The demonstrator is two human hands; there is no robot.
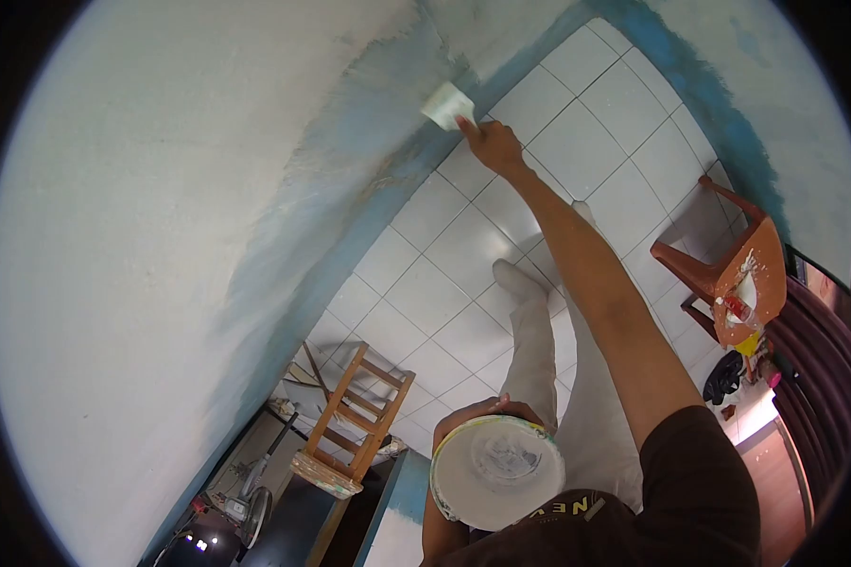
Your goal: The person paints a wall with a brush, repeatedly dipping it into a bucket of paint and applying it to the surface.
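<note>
In the head view, my right hand (494, 146) is stretched far forward, its fingers closed around the handle of a wide, flat paintbrush (447, 106). The brush head is whitish and lies against the blue-painted lower band of the wall (359, 118), near where it meets the floor. Close to my body, my left hand (487, 408) wraps around the side of a white bucket (496, 472). White paint coats the bucket's inside, and greenish smears mark its rim. Part of my left hand is hidden behind the bucket.
White floor tiles (482, 250) lie under my feet. On the right stands a paint-spattered brown plastic chair (761, 269) with a bottle on it. A wooden ladder-like stool (359, 425) stands lower left, near a fan (255, 515). A purple curtain (813, 350) hangs at right.
</note>
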